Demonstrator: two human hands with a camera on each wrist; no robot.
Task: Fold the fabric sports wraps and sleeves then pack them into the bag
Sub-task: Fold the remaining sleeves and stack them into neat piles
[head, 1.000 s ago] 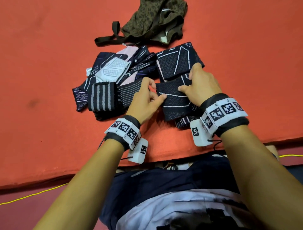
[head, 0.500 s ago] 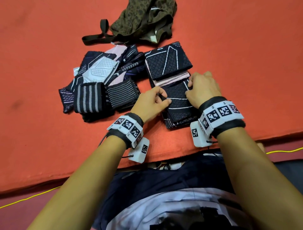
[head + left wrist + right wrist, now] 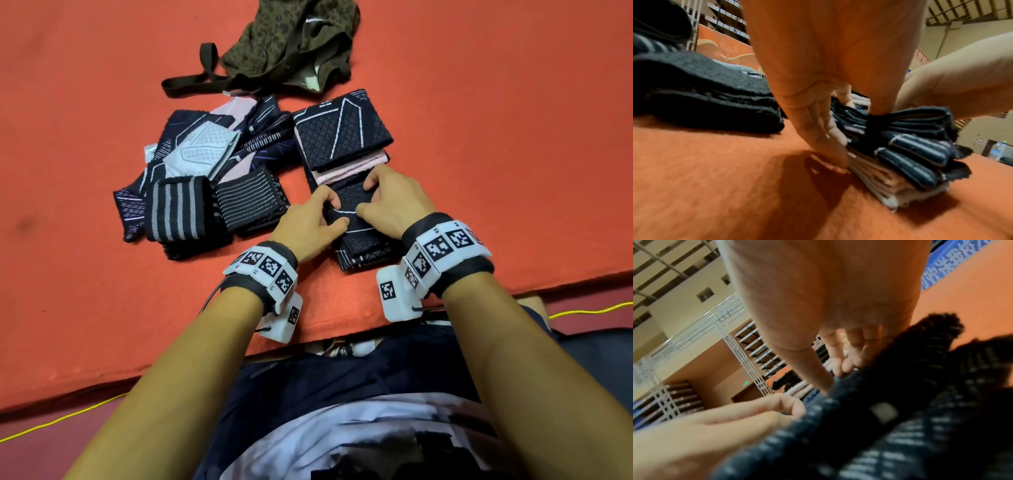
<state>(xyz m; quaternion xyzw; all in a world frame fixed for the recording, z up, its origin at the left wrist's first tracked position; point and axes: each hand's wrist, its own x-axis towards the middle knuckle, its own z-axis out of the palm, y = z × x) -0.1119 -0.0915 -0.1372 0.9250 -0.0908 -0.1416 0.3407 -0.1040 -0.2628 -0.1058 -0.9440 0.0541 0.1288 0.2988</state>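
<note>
Fingers (image 3: 330, 202) pinching navy sleeve (image 3: 356, 209), no legible labels

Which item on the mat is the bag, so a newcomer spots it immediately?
Start at the orange mat and look past the dark folded wraps to its far edge. The bag lies crumpled there: the only olive, leopard-spotted piece, with a dark strap trailing left.

I have both forearms reaching in from the lower frame, left hand (image 3: 310, 224) and right hand (image 3: 390, 202) close together at centre, fingers curled, pinching.
</note>
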